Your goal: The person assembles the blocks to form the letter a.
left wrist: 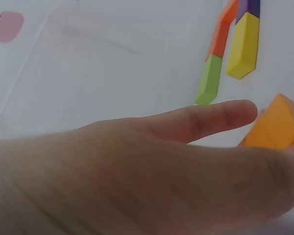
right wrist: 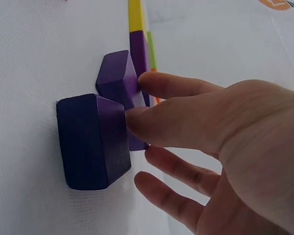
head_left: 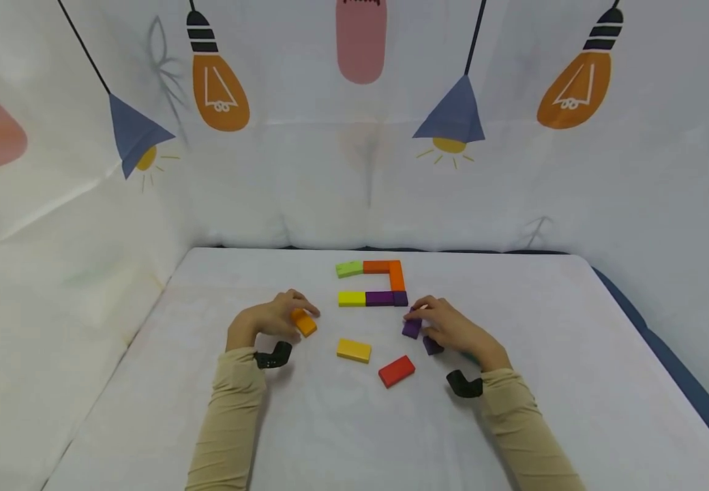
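In the head view my left hand (head_left: 275,318) is at an orange block (head_left: 305,323), with thumb and fingers on either side of it. The left wrist view shows the thumb against the orange block (left wrist: 277,125) and one finger stretched out beside it. Spread, nearly straight fingers of my right hand (head_left: 453,329) reach over a purple block (head_left: 412,329). One fingertip touches the purple block (right wrist: 115,73) in the right wrist view, while the thumb lies by a dark purple block (right wrist: 83,142). That dark block (head_left: 432,346) sits just beside the purple one.
Farther back, a light green block (head_left: 350,269), orange blocks (head_left: 396,275), purple blocks (head_left: 380,299) and a yellow block (head_left: 352,299) form a joined outline open on the left. Nearer lie a yellow-orange block (head_left: 354,350) and a red block (head_left: 397,372). A green piece (head_left: 470,357) shows under the right wrist.
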A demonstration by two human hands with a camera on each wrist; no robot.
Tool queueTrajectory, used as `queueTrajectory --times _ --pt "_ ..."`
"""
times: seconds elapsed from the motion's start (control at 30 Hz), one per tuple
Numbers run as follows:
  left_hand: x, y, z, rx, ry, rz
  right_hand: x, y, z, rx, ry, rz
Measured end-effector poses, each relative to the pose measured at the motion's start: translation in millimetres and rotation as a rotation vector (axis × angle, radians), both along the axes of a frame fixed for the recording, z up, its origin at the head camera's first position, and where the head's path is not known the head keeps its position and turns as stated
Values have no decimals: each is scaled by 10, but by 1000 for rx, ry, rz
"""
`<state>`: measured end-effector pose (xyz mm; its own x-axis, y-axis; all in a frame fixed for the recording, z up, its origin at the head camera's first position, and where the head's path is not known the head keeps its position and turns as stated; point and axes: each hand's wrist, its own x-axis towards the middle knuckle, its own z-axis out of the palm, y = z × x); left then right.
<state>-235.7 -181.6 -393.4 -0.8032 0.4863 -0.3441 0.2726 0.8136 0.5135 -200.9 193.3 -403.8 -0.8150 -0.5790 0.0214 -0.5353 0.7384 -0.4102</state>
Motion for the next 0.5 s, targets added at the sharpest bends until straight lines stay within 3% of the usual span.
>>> queueTrajectory --times 0.37,0.5 --pt "20 38 21 -3 -15 -15 49 11 -64 -20 -46 -124" --pt "28 40 24 10 -1 -18 29 7 -42 -19 -28 -119"
